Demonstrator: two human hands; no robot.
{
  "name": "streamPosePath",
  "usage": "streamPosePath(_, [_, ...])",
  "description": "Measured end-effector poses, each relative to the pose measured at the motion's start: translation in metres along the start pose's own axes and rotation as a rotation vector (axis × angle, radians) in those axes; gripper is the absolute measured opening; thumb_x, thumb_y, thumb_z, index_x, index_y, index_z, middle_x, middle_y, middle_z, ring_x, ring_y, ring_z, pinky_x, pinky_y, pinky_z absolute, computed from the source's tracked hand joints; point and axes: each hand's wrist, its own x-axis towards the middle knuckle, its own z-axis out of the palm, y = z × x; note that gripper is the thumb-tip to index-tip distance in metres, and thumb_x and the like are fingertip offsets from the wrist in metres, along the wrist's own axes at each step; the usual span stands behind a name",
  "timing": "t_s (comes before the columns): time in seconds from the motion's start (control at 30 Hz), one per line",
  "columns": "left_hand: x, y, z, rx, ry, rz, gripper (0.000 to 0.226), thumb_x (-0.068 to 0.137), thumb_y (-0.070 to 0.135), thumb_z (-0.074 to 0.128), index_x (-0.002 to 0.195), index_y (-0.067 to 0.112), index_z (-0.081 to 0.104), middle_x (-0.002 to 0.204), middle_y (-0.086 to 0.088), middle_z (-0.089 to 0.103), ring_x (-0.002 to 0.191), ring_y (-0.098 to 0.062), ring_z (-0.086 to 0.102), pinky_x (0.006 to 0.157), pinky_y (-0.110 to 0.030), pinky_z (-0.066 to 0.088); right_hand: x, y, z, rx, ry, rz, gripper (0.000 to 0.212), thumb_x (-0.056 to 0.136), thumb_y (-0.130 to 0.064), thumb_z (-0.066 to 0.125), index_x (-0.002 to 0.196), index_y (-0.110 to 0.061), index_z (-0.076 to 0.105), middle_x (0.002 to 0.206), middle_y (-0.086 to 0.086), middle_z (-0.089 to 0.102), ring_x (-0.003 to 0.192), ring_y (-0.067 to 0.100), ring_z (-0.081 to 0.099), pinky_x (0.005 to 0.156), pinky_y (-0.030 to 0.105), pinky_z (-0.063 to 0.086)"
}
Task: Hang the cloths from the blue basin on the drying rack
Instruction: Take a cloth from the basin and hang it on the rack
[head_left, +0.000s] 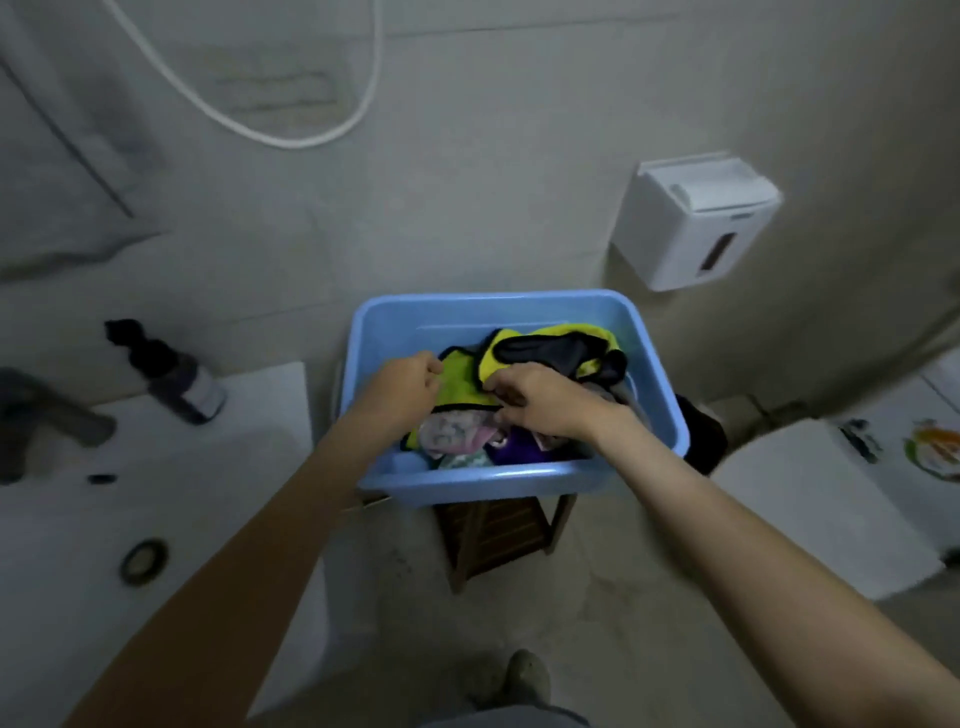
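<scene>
I see 2 hands inside the blue basin (483, 480), which sits on a wooden stool (493, 535). The left hand (410, 387) pinches a corner of the yellow cloth (460, 382). The right hand (540, 402) grips its near edge with curled fingers. That cloth lies on top of the other cloths (457, 439).

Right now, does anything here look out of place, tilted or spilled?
Nothing is spilled. The blue basin overhangs the smaller wooden stool under it, so it might tip while the left hand and right hand grip the yellow cloth.
</scene>
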Motion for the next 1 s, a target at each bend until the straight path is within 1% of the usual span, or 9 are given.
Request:
streamPosePath(0.13, [-0.011,-0.018,-0.005,0.022,0.018,-0.05,0.024,0.096,0.017,0.045,0.115,0.012,0.06,0.112,-0.015,0.065,0.103,-0.032,0.057,0.081,-0.034,0.043,0.023,-0.021,0.016,0.041,-0.254,-0.068,0.026,0.087,-0.011,0.06,0.112,-0.012,0.066,0.108,0.003,0.065,0.097,0.018,0.058,0.069,0.016,0.041])
streamPosePath(0.2, [-0.018,-0.025,-0.004,0.014,-0.019,-0.051,0.024,0.096,0.015,0.046,0.115,0.011,0.059,0.112,-0.013,0.065,0.104,-0.03,0.057,0.083,-0.034,0.044,0.032,-0.028,0.025,-0.031,-0.455,-0.108,0.026,0.091,-0.013,0.056,0.114,-0.018,0.068,0.116,-0.002,0.065,0.104,0.014,0.058,0.08,0.015,0.041])
streamPosePath(0.27, [-0.022,-0.03,0.0,0.005,-0.072,-0.033,0.024,0.096,0.013,0.046,0.117,0.009,0.058,0.112,-0.014,0.065,0.104,-0.029,0.057,0.083,-0.032,0.042,0.039,-0.031,0.032,-0.226,-0.588,-0.119,0.037,0.093,-0.013,0.05,0.126,-0.024,0.06,0.133,-0.001,0.056,0.121,0.018,0.049,0.097,0.027,0.036])
streamPosePath(0.47, [-0.018,-0.034,0.006,-0.003,-0.111,-0.027,0.025,0.095,0.015,0.05,0.117,0.009,0.058,0.107,-0.014,0.067,0.099,-0.027,0.059,0.077,-0.029,0.04,0.06,-0.02,0.052,-0.66,-0.575,-0.109,0.07,0.086,-0.021,0.052,0.145,-0.042,0.021,0.151,-0.001,0.028,0.135,0.031,0.02,0.108,0.055,0.017])
streamPosePath(0.63, [-0.014,-0.035,0.009,0.004,-0.111,-0.013,0.024,0.094,0.013,0.05,0.116,0.008,0.058,0.105,-0.014,0.067,0.098,-0.028,0.06,0.078,-0.031,0.041,0.058,-0.029,0.055,-0.839,-0.454,-0.294,0.041,0.094,-0.02,0.048,0.134,-0.029,0.047,0.146,-0.003,0.033,0.132,0.027,0.025,0.106,0.048,0.019])
streamPosePath(0.77, [-0.011,-0.034,0.007,-0.019,-0.103,0.006,0.024,0.094,0.01,0.049,0.116,0.007,0.059,0.105,-0.014,0.067,0.099,-0.027,0.059,0.079,-0.03,0.041,0.069,-0.018,0.051,-0.567,-0.477,-0.177,0.016,0.089,-0.026,0.052,0.1,-0.038,0.054,0.118,-0.004,0.046,0.12,0.026,0.032,0.099,0.048,0.029])
streamPosePath(0.87, [-0.008,-0.032,0.006,-0.042,-0.122,0.015,0.029,0.096,0.008,0.044,0.121,0.006,0.058,0.112,-0.016,0.065,0.103,-0.029,0.058,0.083,-0.031,0.043,0.065,-0.011,0.031,-0.282,-0.403,-0.169,0.012,0.09,-0.024,0.057,0.102,-0.026,0.056,0.096,-0.004,0.051,0.103,0.015,0.04,0.087,0.032,0.023])
streamPosePath(0.93, [-0.005,-0.029,0.005,-0.048,-0.188,0.026,0.034,0.098,0.012,0.044,0.131,0.007,0.051,0.122,-0.017,0.06,0.11,-0.029,0.056,0.089,-0.033,0.044,0.059,-0.005,0.017,-0.072,-0.322,-0.15,0.007,0.091,-0.016,0.058,0.095,-0.021,0.055,0.076,-0.01,0.05,0.076,0.002,0.05,0.078,0.026,0.03])
streamPosePath(1.0, [-0.001,-0.025,0.003,-0.062,-0.258,0.036,0.04,0.097,0.022,0.049,0.135,0.012,0.046,0.126,-0.016,0.057,0.112,-0.028,0.055,0.092,-0.036,0.045,0.057,0.003,0.007,0.127,-0.227,-0.117,0.022,0.087,-0.003,0.059,0.079,-0.023,0.054,0.065,-0.012,0.047,0.056,-0.001,0.046,0.067,0.025,0.037])
